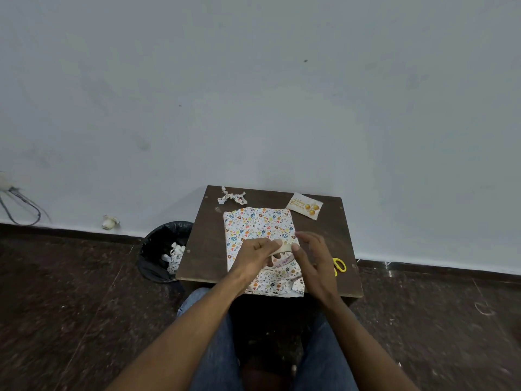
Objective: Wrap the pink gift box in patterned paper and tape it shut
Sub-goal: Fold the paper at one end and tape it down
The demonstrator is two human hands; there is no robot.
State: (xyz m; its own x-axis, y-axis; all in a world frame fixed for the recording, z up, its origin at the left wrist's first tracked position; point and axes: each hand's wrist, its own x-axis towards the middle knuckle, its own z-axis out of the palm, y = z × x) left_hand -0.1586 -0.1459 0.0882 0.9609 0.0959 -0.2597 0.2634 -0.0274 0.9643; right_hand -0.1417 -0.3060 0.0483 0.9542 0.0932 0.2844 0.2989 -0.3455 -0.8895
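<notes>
While the person sits at it, the table [203, 249] carries the parcel: the box [258, 224] lies flat near the middle, fully covered in patterned paper, no pink showing. It looks light and stiff under the wrap, so pressing down on its broad top should keep it from sliding on the smooth wood. The paper itself is thin and likely to tear or crease; at the near right corner a flap [298, 285] stands crumpled and loose, and that end seems the part yet to be taped.

Above the near half, the left hand [258, 256] curls round a tape roll [282, 256], gripping it. The right hand [313, 258] has its thumb and fingers at the roll's edge, seemingly pinching the tape end, though I cannot be sure. Tape is sticky and limp; best taken by the free end only.

Scissors [339, 266] peek out beside the right hand. A card [305, 206] and a paper bow [231, 196] sit at the far edge.
</notes>
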